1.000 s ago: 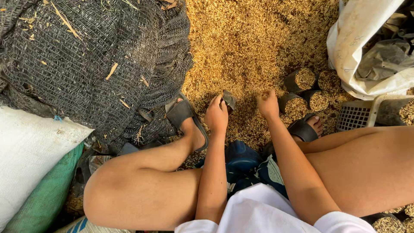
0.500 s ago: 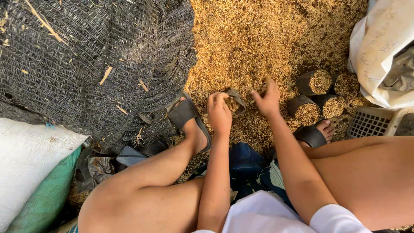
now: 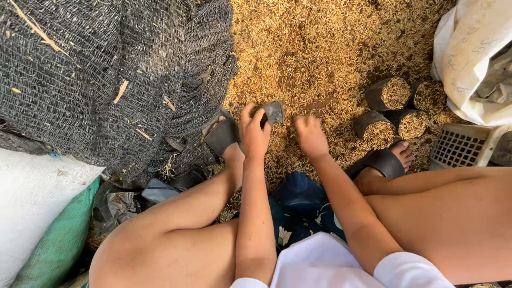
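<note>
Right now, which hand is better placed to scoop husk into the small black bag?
Probably the right hand: it is free and rests fingers-down on the rice husk pile just beside the small black bag. The left hand is occupied, holding that bag's edge.

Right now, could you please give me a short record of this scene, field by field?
Left hand: left hand pinches a small black nursery bag at its edge.
Right hand: right hand rests fingers-down on the rice husk, holding nothing that shows.
Filled bags: four black bags of husk stand grouped to the right, near the right foot.
Ground: loose husk covers the ground in front.
Left side: dark shade netting heaped, white sack below it.
Right side: white sack and a pale plastic crate.
</note>
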